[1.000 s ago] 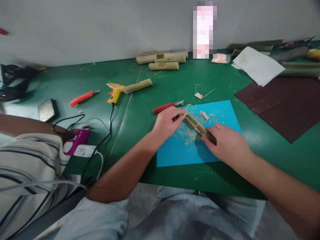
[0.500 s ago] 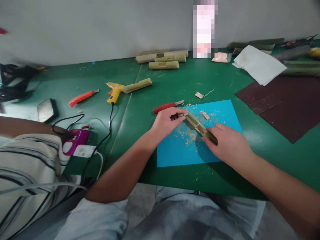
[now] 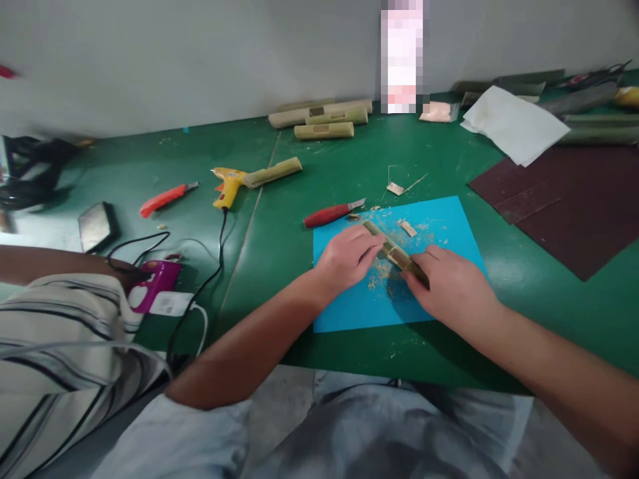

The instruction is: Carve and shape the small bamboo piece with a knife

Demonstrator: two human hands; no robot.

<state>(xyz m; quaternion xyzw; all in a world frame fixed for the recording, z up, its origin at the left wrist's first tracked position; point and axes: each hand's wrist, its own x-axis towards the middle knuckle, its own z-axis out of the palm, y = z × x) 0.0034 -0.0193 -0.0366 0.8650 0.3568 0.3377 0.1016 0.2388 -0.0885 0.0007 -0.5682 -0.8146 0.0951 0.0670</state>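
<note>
A bamboo tube [image 3: 379, 233] with a rectangular opening cut in its side slants over a blue sheet [image 3: 344, 316]. My right hand [image 3: 452, 283] is closed around its near end. My left hand [image 3: 352, 256] is closed, fingertips and thumb pressed on the tube's side just beyond the opening. Pale shavings and a small cut bamboo piece [image 3: 408, 228] lie on the sheet. A red-handled knife [image 3: 332, 215] rests at the sheet's upper left corner, its blade pointing right. Farther back lies another small bamboo piece [image 3: 395, 189] with thin slivers.
To the left are a yellow glue gun [image 3: 228, 188], a bamboo piece [image 3: 273, 173], an orange cutter [image 3: 167, 199], a phone [image 3: 96, 226] and a purple power strip [image 3: 157, 283] with cords. A co-worker's arm [image 3: 54, 263] reaches in. Bamboo tubes [image 3: 324, 130] line the wall; brown sheets [image 3: 559, 219] lie right.
My left hand has slid from the tube's far end down along it, closer to my right hand. The tube's far end is now uncovered. My right hand keeps its grip.
</note>
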